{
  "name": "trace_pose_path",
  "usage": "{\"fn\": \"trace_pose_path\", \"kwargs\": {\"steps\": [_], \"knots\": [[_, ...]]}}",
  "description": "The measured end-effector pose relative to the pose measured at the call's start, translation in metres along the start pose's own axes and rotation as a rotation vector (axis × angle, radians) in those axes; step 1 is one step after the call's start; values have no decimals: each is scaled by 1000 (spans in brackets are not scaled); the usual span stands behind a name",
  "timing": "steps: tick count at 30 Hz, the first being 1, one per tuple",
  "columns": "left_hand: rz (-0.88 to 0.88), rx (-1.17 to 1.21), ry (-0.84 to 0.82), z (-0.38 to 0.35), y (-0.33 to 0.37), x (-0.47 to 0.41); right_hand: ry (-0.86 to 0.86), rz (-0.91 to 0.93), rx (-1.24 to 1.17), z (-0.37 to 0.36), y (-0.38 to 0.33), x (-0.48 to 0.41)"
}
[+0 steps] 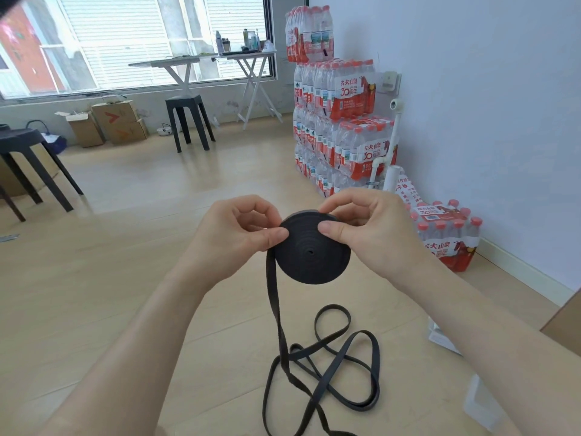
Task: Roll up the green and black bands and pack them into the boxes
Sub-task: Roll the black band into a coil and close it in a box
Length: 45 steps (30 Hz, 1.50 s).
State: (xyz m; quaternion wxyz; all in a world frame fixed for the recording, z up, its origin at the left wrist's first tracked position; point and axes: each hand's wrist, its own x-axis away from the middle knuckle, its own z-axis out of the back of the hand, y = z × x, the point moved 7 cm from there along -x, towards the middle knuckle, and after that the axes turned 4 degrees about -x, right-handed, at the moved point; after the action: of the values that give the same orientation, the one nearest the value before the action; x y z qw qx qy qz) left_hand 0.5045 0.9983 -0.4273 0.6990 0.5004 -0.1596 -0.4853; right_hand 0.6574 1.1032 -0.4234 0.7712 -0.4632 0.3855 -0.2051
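A black band wound into a flat roll is held up in front of me, its face toward the camera. My left hand pinches the roll's left edge between thumb and fingers. My right hand grips its upper right side, thumb pressed on the face. The band's loose tail hangs from the roll's left side and lies in loops on the wooden floor. No green band is in view.
A brown cardboard box corner shows at the right edge, with a clear plastic item on the floor beside it. Packs of water bottles stack along the right wall. Black stools stand at left.
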Motion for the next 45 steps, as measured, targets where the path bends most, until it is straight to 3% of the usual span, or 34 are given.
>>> {"fn": "trace_pose_path", "kwargs": {"steps": [3, 9, 14, 26, 36, 40, 45], "knots": [[44, 59, -43, -1, -6, 1, 50, -35, -108, 5, 4, -1], [-16, 153, 84, 6, 1, 0, 64, -73, -242, 2, 3, 0], [23, 287, 59, -3, -1, 0, 140, -83, -322, 8, 4, 0], [49, 178, -9, -16, 1, 2, 310, -110, -391, 24, 13, 2], [39, 248, 96, -12, 7, 5, 377, -234, -545, 10, 29, 10], [31, 153, 113, 2, 9, 5, 159, -250, -296, 11, 25, 3], [-13, -79, -95, -14, 12, 8, -47, -47, 93, 4, 8, -2]]}}
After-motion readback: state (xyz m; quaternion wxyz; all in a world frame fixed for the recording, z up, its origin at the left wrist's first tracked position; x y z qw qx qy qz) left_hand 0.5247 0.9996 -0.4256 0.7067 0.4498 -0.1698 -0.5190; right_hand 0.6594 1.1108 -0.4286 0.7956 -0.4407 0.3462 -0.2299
